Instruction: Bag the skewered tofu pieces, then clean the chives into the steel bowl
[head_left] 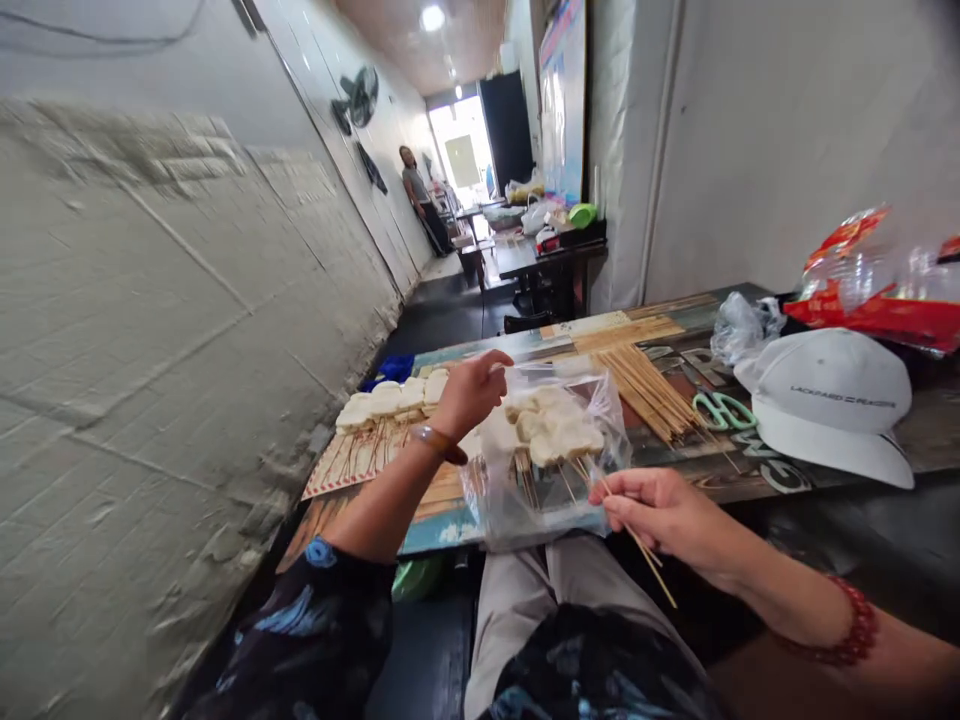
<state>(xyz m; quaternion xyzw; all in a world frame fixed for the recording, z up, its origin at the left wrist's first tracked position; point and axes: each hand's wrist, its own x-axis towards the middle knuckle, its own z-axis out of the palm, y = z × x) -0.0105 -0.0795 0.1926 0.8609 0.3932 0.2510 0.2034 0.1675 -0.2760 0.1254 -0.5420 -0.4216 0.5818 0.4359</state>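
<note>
My left hand (pixel 474 392) has its fingers curled at the upper edge of a clear plastic bag (pixel 495 510) and appears to pinch it. Inside the bag lie pale, flat, skewered pieces of food (pixel 559 430), their sticks pointing toward me. My right hand (pixel 664 515) is closed around thin bamboo skewers (pixel 654 570) beside the bag's lower right corner; their upper ends reach toward the food. More pale skewered pieces (pixel 390 402) sit in a row left of the bag, on a red-and-white sheet (pixel 330 465).
A pile of bare bamboo skewers (pixel 649 395) lies right of the bag on the patterned table (pixel 442 530). Beyond it are green-handled scissors (pixel 724 411), a white cap (pixel 829 390) and red-and-clear packaging (pixel 885 290). A person (pixel 420 200) stands by the far left wall.
</note>
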